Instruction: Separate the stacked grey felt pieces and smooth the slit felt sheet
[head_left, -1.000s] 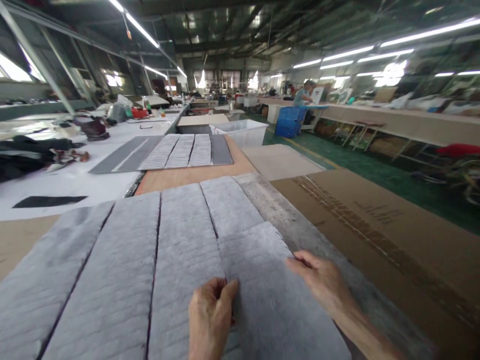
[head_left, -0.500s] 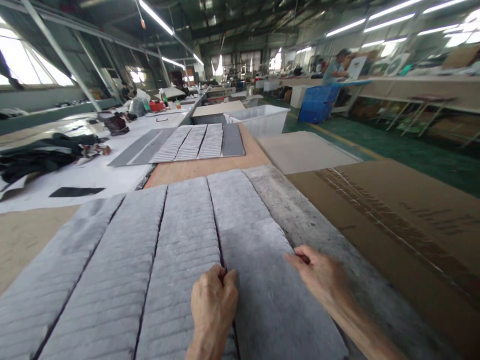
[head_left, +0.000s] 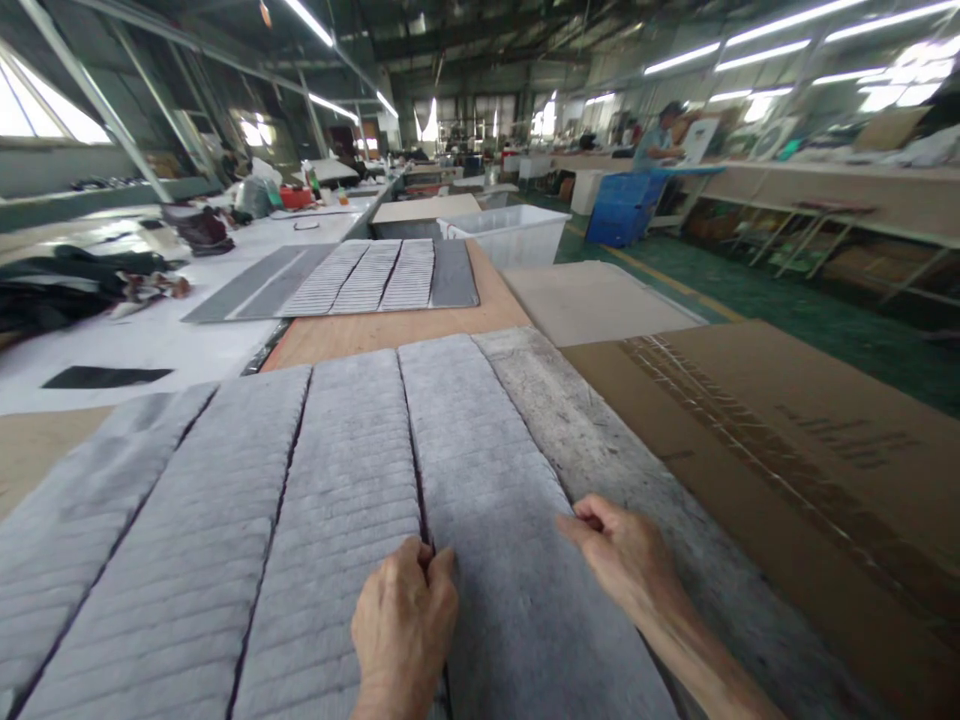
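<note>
Long grey felt-like fabric strips lie side by side, with narrow dark gaps between them. The rightmost strip has a mostly smooth surface; its neighbour shows many crosswise ridges. My left hand is closed in a pinch at the rightmost strip's left edge, beside the dark gap; its fingertips are partly hidden. On the opposite edge, my right hand pinches the same strip between thumb and fingers.
A worn grey board shows beyond the right edge of the strips, with brown cardboard beside it. Ahead, more ridged strips lie on a grey sheet. A white bin and a co-worker are farther off.
The view has shifted, so the strips and both hands appear slightly farther left. The crosswise step across the rightmost strip has become fainter. Both hands keep their pinch on its edges.
</note>
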